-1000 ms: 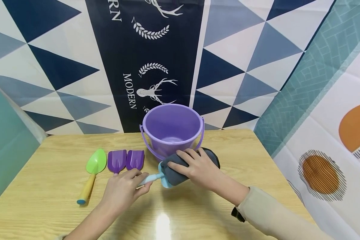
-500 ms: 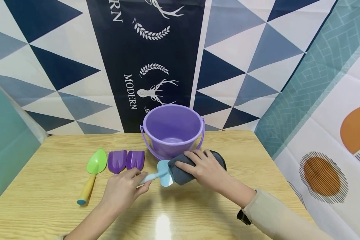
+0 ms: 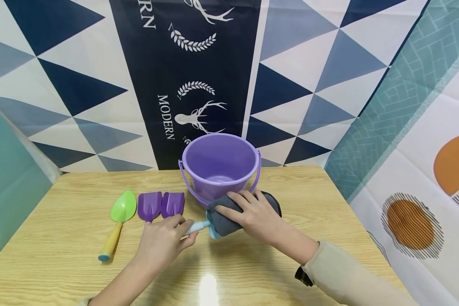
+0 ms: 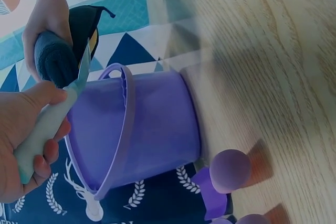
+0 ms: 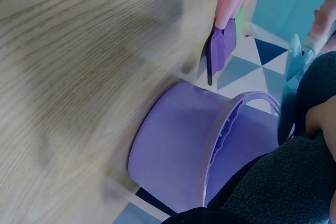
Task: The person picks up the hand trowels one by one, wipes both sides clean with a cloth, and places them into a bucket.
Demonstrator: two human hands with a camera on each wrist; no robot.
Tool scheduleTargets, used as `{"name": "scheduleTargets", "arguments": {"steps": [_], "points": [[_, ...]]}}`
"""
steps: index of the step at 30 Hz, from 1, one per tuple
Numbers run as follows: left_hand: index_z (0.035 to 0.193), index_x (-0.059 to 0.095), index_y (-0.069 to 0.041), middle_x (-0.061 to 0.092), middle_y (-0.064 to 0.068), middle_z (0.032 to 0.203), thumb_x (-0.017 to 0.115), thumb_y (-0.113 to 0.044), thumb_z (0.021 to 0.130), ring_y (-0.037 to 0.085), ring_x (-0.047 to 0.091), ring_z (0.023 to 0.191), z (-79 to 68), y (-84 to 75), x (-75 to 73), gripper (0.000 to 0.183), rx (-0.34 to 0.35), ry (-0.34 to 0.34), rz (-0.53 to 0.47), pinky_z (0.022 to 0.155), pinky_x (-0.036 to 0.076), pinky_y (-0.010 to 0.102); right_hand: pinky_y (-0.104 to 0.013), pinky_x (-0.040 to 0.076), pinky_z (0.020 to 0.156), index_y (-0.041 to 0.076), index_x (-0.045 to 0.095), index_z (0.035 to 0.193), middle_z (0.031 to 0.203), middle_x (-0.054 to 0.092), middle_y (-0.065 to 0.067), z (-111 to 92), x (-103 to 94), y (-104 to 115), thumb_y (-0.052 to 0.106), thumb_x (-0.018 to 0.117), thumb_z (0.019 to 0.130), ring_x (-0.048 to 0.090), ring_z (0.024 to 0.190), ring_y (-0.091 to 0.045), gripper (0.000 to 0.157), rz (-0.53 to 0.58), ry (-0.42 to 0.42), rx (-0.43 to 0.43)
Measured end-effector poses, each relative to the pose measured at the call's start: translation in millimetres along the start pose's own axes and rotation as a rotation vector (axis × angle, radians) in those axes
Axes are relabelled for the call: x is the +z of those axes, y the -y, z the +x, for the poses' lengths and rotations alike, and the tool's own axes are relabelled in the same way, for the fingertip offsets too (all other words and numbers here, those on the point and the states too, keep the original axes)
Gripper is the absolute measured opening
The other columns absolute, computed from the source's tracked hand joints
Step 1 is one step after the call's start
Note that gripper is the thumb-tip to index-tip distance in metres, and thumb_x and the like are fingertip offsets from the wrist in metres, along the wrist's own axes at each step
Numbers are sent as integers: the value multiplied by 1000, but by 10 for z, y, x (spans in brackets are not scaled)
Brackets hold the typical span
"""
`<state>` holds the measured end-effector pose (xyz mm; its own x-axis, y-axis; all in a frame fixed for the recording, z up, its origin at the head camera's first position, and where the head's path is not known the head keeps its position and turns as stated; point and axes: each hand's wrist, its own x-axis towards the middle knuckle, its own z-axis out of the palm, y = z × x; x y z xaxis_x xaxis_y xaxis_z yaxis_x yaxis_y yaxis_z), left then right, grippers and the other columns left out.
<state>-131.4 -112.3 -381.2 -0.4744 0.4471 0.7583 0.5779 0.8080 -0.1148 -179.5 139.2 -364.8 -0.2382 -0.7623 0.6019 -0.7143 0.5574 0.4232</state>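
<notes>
My left hand [image 3: 162, 240] grips the pale handle of a light blue toy shovel [image 3: 199, 226], held up in front of the bucket. A dark grey cloth [image 3: 222, 222] is in my right hand [image 3: 258, 216], bunched around the shovel's blade, so only the blade's blue edge shows in the head view. From the left wrist, the blade [image 4: 84, 69] stands against the folded cloth [image 4: 55, 59]. The right wrist view has the blade [image 5: 287, 98] along the fuzzy cloth [image 5: 283, 182]. A purple bucket [image 3: 210, 191] stands just behind both hands, its handle hanging at the front.
Left of the bucket, two purple toy shovels [image 3: 149, 205] lie side by side, their handles partly hidden by the left hand. Farther left lies a green toy shovel [image 3: 123, 207] with a yellow handle. Patterned fabric [image 3: 199, 63] hangs behind the wooden table [image 3: 283, 272].
The right hand slid the cloth right, baring the blue blade half a second ago, then came back left over it. My left hand has shifted slightly right with the shovel.
</notes>
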Motion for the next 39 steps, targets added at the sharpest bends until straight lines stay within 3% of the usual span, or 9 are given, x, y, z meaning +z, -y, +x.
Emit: {"name": "scheduleTargets", "arguments": {"steps": [6, 12, 16, 19, 27, 31, 34, 39], "points": [[79, 74, -18, 63, -8, 68, 76, -31, 67, 5, 56, 52, -15, 10, -27, 18, -18, 19, -26, 40, 29, 19, -42, 52, 68, 27, 62, 117, 110, 63, -8, -18, -6, -4, 9, 72, 75, 59, 97, -25, 47, 0, 25, 6], [82, 75, -18, 64, -8, 71, 78, -32, 66, 4, 56, 54, -41, 37, -72, 21, -48, 58, -43, 40, 34, 22, -43, 50, 67, 25, 62, 117, 110, 63, -10, -76, -32, -40, 8, 79, 65, 60, 98, -26, 57, 32, 41, 33], [84, 75, -18, 65, -8, 72, 81, -31, 65, 4, 56, 55, -46, 62, -102, 24, -70, 78, -54, 42, 31, 18, -42, 49, 65, 25, 61, 118, 111, 62, -11, -110, -50, -78, 5, 78, 63, 60, 98, -28, 61, 46, 46, 59], [84, 75, -18, 64, -7, 71, 81, -30, 64, 3, 54, 54, -52, 80, -111, 24, -75, 82, -62, 41, 29, 15, -43, 49, 65, 25, 61, 119, 111, 62, -12, -126, -60, -96, 5, 79, 62, 61, 97, -30, 62, 53, 45, 75], [82, 74, -17, 60, -8, 68, 79, -32, 68, 4, 50, 52, -48, 103, -100, 21, -92, 87, -36, 38, 35, 17, -42, 50, 66, 25, 63, 117, 110, 63, -11, -48, -63, -48, 7, 81, 62, 61, 96, -28, 60, 68, -2, 54], [81, 74, -17, 58, -8, 67, 81, -32, 67, 4, 48, 50, -33, 96, -91, 21, -108, 105, -12, 38, 34, 18, -41, 50, 67, 26, 63, 116, 109, 63, -9, -3, -72, 35, 11, 75, 71, 60, 96, -25, 49, 58, -27, 3], [80, 74, -17, 59, -8, 67, 81, -32, 67, 4, 49, 50, -29, 83, -84, 22, -112, 111, -3, 38, 35, 19, -38, 49, 68, 28, 62, 116, 110, 63, -7, 8, -63, 97, 14, 63, 82, 59, 95, -23, 37, 59, -25, -23], [79, 73, -17, 61, -7, 67, 80, -33, 67, 6, 52, 50, -13, 59, -80, 21, -104, 102, 2, 37, 35, 20, -35, 48, 67, 28, 62, 116, 109, 64, -7, 4, -34, 158, 14, 48, 90, 60, 93, -22, 33, 36, -20, -56]]}}
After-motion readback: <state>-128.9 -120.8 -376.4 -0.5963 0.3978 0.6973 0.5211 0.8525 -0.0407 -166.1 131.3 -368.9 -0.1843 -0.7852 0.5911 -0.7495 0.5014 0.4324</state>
